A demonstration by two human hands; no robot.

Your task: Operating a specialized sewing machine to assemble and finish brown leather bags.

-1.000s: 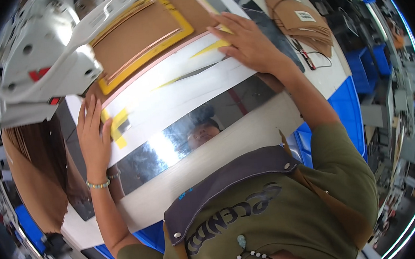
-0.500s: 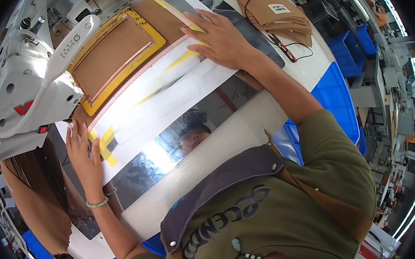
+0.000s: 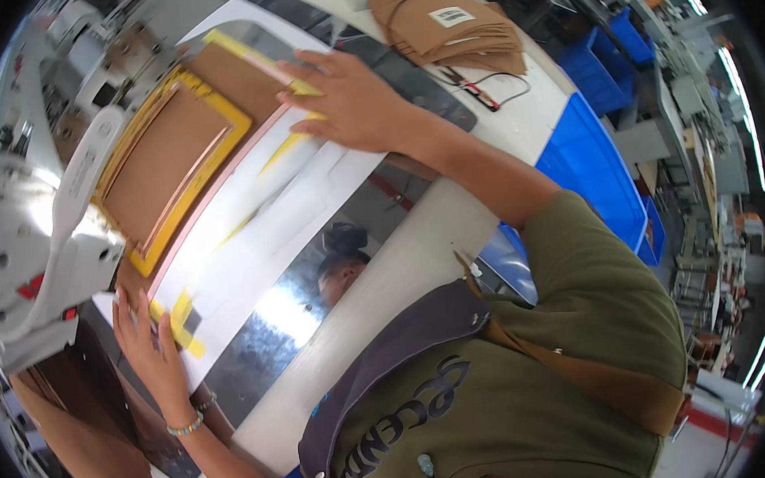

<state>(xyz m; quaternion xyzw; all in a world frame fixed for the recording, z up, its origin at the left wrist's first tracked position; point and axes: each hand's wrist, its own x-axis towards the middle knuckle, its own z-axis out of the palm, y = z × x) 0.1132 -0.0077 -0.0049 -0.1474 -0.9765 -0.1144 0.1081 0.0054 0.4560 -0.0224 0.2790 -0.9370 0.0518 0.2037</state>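
My left hand [image 3: 153, 351] lies with fingers stretched out on the near-left end of a white sheet [image 3: 320, 181], beside strips of yellow tape [image 3: 173, 318]. At the sheet's far-right end, my right hand [image 3: 349, 102] rests with spread fingers on the brown piece's taped edge. Between the hands, the sheet carries more yellow tape and a pink strip along its far side. Beyond that strip is the flat brown piece [image 3: 253, 83], with a yellow rectangular frame [image 3: 197, 192] on top. The frame's inner rim looks copper-coloured. Neither hand grips anything.
A white sewing machine [image 3: 26, 276] stands at left. Below the sheet is a shiny reflective plate [image 3: 266, 351]. Stacked brown pieces [image 3: 447, 32] and red-handled snips [image 3: 479, 96] lie at the far right, by a blue bin [image 3: 575, 170]. Brown material [image 3: 83, 433] hangs at lower left.
The whole view has shifted, so the workpiece and machine sit lower and further left in the picture. Both hands keep their places on the sheet and brown piece.
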